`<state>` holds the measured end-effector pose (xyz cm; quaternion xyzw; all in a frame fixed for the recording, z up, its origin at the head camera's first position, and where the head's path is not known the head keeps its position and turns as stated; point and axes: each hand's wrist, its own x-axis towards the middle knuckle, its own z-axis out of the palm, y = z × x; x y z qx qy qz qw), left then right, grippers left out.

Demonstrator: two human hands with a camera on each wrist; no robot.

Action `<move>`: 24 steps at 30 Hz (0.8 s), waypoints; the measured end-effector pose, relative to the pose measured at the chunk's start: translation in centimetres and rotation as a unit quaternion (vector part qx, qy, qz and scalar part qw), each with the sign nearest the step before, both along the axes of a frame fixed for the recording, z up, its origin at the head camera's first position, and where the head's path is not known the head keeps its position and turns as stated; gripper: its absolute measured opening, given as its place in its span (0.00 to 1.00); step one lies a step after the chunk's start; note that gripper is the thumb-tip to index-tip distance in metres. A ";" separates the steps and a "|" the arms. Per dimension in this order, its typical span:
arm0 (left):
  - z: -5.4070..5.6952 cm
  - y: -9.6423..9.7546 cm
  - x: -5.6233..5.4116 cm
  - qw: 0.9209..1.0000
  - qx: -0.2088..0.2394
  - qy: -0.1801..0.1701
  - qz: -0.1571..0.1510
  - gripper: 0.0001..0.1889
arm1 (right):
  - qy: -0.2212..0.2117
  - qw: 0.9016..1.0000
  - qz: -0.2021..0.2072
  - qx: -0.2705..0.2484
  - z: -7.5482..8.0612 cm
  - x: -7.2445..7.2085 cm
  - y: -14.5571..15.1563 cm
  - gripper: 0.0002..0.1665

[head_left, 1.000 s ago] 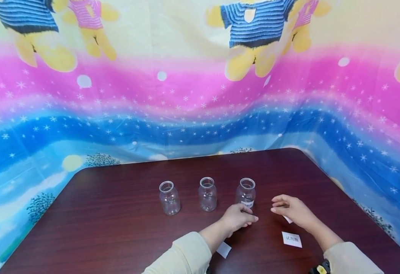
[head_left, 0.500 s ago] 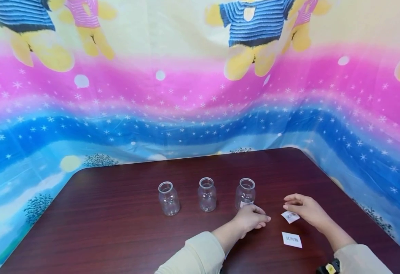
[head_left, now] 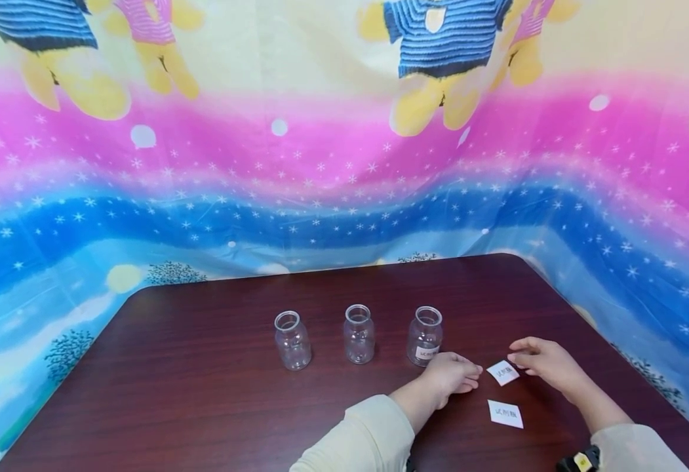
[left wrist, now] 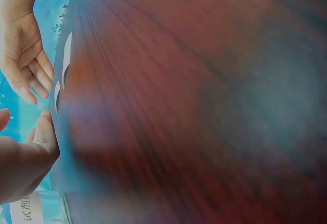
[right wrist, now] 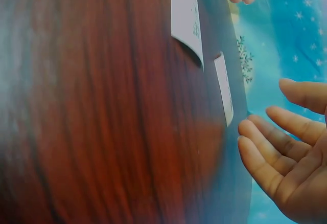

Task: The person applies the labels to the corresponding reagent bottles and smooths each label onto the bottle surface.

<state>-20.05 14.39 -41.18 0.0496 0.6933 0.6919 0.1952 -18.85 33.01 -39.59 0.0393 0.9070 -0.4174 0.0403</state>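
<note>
Just in front of the rightmost glass jar (head_left: 424, 333), my left hand (head_left: 452, 380) has relaxed fingers pointing right, with nothing visible in them. That jar carries a white label (head_left: 426, 353) with printed characters, also seen in the left wrist view. My right hand (head_left: 549, 367) is at the right edge of a white paper label (head_left: 503, 372), fingers loosely bent and pointing left. In the right wrist view the palm of this hand (right wrist: 288, 170) shows bare. A second paper label (head_left: 505, 413) with printed characters lies nearer on the table, its edge curling up slightly.
Two more clear jars stand upright and unlabelled to the left, one in the middle (head_left: 359, 339) and one farther left (head_left: 293, 344). The dark red-brown table (head_left: 173, 393) ends at a colourful patterned curtain (head_left: 320, 164) behind and at the sides.
Both hands have moved right, the left away from the jar and its label, the right uncovering the farther paper label. A paper beside the left sleeve is now hidden by that arm.
</note>
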 end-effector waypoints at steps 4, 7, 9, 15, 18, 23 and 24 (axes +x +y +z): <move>-0.2 0.7 -0.1 1.000 0.014 -0.019 0.010 0.05 | -0.018 1.000 -0.010 -0.001 -0.3 -0.2 0.6 0.28; -0.3 1.3 -0.1 0.999 0.021 -0.034 0.024 0.04 | -0.017 1.000 -0.008 0.001 -0.5 -0.3 0.8 0.28; -0.4 1.6 -0.2 0.998 0.023 -0.040 0.034 0.03 | -0.013 1.000 -0.002 0.003 -0.7 -0.4 0.7 0.28; -0.5 2.7 -0.1 0.996 0.035 -0.052 0.067 0.03 | -0.010 1.000 0.010 0.013 -0.9 -0.6 0.5 0.25; -0.5 3.0 0.0 0.994 0.044 -0.059 0.082 0.04 | -0.019 1.000 0.006 0.013 -0.9 -0.8 0.2 0.23; -0.6 3.4 0.0 0.991 0.050 -0.072 0.101 0.04 | -0.035 0.999 -0.001 0.013 -0.8 -0.9 -0.3 0.22; -0.6 3.5 0.0 0.991 0.050 -0.075 0.103 0.03 | -0.036 0.999 -0.002 0.014 -0.8 -0.9 -0.4 0.21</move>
